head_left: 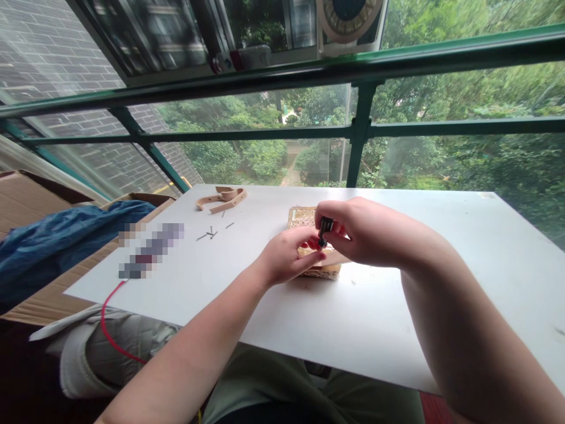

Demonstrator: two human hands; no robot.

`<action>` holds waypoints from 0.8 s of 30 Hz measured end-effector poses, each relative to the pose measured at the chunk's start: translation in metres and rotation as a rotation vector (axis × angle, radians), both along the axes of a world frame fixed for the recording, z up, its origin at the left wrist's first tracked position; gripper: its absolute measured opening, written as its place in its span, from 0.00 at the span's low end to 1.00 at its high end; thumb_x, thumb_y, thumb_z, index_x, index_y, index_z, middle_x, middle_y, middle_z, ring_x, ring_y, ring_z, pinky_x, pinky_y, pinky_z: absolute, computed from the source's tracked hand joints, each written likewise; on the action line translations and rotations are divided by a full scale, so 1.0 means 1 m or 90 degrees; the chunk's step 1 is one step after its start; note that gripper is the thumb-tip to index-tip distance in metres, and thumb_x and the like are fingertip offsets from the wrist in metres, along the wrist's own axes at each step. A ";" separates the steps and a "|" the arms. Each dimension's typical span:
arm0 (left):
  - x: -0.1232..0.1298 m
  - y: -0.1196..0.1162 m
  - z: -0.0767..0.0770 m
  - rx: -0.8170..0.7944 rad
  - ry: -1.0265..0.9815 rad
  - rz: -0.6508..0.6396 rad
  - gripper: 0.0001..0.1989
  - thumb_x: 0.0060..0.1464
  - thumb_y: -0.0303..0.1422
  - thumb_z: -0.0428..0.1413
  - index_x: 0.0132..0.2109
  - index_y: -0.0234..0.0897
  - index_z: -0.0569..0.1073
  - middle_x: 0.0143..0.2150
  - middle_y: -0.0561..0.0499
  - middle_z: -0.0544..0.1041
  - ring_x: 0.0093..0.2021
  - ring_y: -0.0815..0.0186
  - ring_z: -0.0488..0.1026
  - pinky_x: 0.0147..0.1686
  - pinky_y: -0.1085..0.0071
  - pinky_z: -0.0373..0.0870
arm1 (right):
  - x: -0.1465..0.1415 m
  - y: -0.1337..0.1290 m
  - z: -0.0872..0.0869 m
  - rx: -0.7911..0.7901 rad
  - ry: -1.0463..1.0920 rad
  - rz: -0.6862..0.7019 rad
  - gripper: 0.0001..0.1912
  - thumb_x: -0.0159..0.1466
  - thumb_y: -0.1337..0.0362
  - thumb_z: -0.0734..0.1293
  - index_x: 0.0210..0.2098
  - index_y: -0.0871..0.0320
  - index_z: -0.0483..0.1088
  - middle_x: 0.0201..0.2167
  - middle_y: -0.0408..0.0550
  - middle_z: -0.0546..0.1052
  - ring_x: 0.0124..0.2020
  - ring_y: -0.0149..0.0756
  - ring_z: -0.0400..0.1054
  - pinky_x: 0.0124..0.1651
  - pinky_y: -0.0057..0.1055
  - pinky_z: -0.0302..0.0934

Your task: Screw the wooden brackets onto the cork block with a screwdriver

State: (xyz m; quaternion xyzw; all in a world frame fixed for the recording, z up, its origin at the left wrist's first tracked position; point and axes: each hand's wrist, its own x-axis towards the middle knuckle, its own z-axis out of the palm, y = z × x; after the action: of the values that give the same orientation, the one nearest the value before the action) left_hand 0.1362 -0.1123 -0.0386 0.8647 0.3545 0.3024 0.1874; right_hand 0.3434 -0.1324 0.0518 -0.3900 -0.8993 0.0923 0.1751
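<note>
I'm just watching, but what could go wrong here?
The black tool in the right hand might slip and nick the left hand, whose fingers are close to the tool's lower end.

A bump could also scatter the thin screws or nails lying loose on the white table.
</note>
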 end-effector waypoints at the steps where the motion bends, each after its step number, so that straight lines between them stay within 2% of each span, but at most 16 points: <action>1: 0.000 0.000 0.000 0.005 -0.003 0.004 0.07 0.58 0.35 0.59 0.41 0.37 0.75 0.36 0.52 0.78 0.36 0.69 0.75 0.38 0.73 0.71 | 0.000 0.000 0.000 -0.001 0.000 0.000 0.03 0.62 0.66 0.61 0.34 0.54 0.66 0.26 0.42 0.74 0.24 0.28 0.60 0.27 0.26 0.48; 9: 0.000 0.000 -0.003 0.005 -0.013 0.011 0.02 0.58 0.30 0.58 0.38 0.37 0.76 0.34 0.53 0.79 0.34 0.69 0.76 0.35 0.75 0.70 | -0.003 0.002 -0.004 0.015 0.005 0.015 0.02 0.61 0.65 0.60 0.32 0.54 0.63 0.22 0.40 0.69 0.21 0.27 0.55 0.25 0.27 0.44; 24: -0.003 0.002 -0.004 0.056 -0.008 -0.030 0.05 0.61 0.30 0.55 0.39 0.37 0.77 0.37 0.50 0.81 0.36 0.67 0.77 0.37 0.73 0.72 | 0.000 -0.001 -0.004 -0.059 0.005 0.069 0.11 0.58 0.72 0.60 0.40 0.55 0.65 0.32 0.45 0.75 0.29 0.30 0.64 0.31 0.27 0.52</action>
State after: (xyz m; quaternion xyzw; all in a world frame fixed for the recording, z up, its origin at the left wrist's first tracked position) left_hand 0.1336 -0.1100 -0.0426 0.8786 0.3189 0.3185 0.1582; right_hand 0.3431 -0.1337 0.0478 -0.3483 -0.9130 0.1447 0.1554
